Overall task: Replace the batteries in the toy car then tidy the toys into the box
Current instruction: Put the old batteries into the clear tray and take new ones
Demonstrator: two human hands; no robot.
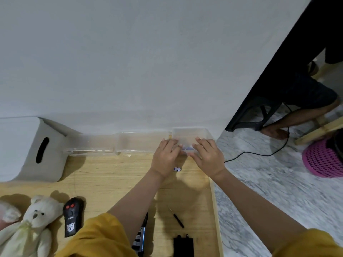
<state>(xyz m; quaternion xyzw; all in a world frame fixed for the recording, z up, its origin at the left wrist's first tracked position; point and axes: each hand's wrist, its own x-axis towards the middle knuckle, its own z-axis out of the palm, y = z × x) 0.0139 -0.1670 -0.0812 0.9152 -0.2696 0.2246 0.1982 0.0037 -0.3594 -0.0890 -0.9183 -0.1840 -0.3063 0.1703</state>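
Note:
My left hand (165, 156) and my right hand (207, 156) meet at the front rim of a small clear plastic container (191, 133) at the table's far right. Between their fingertips they pinch a small blue-and-white battery pack (187, 148), mostly hidden by the fingers. One loose battery (177, 169) lies on the wood just below the hands. The toy car (140, 236) is largely covered by my left forearm. Near the front edge lie its black battery cover (183, 245) and a thin screwdriver (176, 217).
A white storage box (27, 149) with a handle slot stands at the back left. Another clear container (133, 143) and a clear lid (89, 147) sit along the wall. A black remote (72, 216) and white teddy bear (35, 225) lie front left. The table edge (215, 210) runs down the right.

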